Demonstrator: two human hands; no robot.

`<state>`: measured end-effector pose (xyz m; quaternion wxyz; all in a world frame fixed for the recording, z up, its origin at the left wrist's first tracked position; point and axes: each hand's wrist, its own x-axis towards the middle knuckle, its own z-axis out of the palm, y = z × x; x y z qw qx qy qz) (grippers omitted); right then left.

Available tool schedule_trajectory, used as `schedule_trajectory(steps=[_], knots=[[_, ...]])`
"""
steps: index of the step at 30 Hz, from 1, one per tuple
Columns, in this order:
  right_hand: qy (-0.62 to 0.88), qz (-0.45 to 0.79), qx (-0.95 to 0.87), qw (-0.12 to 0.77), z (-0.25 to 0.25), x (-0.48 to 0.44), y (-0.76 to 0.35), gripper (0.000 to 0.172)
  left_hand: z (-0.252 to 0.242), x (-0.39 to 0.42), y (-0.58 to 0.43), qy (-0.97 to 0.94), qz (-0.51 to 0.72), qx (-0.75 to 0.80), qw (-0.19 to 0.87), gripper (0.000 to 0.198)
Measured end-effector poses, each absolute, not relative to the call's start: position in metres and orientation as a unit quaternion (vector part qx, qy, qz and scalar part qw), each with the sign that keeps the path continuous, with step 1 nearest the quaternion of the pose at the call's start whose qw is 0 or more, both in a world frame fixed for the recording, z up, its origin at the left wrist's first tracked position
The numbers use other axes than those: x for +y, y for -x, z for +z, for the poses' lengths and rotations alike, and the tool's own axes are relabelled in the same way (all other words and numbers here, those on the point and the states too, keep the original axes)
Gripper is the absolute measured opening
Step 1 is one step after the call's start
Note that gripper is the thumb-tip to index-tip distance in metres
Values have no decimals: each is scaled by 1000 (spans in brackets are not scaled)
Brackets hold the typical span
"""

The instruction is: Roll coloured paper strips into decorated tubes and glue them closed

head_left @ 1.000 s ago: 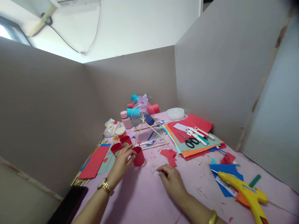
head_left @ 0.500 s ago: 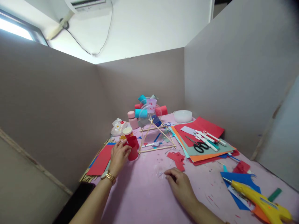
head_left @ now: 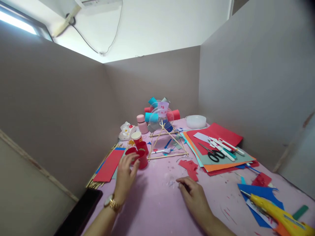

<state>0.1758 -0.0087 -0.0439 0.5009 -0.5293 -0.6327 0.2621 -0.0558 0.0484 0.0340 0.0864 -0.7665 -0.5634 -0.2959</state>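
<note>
My left hand (head_left: 125,175) hovers over the pink table (head_left: 157,209) with its fingers spread, just in front of a cluster of red paper cups (head_left: 142,159). It holds nothing. A white cup with red print (head_left: 136,136) stands behind them. My right hand (head_left: 194,196) rests palm down on the table, fingers curled together near tiny white scraps (head_left: 171,183); what they pinch, if anything, is hidden. Behind the cups stands a wheel of coloured cups (head_left: 159,113) on a wooden stick frame (head_left: 168,146).
A stack of coloured paper (head_left: 221,164) at right carries black scissors (head_left: 213,155) and white markers (head_left: 222,146). A yellow glue gun (head_left: 280,216) lies at lower right. Red paper scraps (head_left: 190,165), a red sheet (head_left: 109,165), a white bowl (head_left: 196,121) and a pink bottle (head_left: 141,123) lie about. Grey partitions enclose the table.
My left hand carried a red cup back to the other cups, let it go and drew back toward me. My right hand barely moved. The view shifted left.
</note>
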Motion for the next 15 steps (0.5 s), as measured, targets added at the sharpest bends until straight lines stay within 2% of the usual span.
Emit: schedule_trajectory(steps=[3,5,9,15], knots=[[501,244,-646,522,-42,-15,-173,22,20,9,18,824,-250,-509,7,33],[467,231,-660,542,-41,-20,-171,22,8,-8,-4,854,-211,-475,-36,19],[445,210,-652,577,-38,-24,-172,20,-6,-5,-18,835,-193,-513,-60,38],[527,269,-526,612,-34,-15,-180,23,-7,18,-16,815,-176,-544,-88,25]])
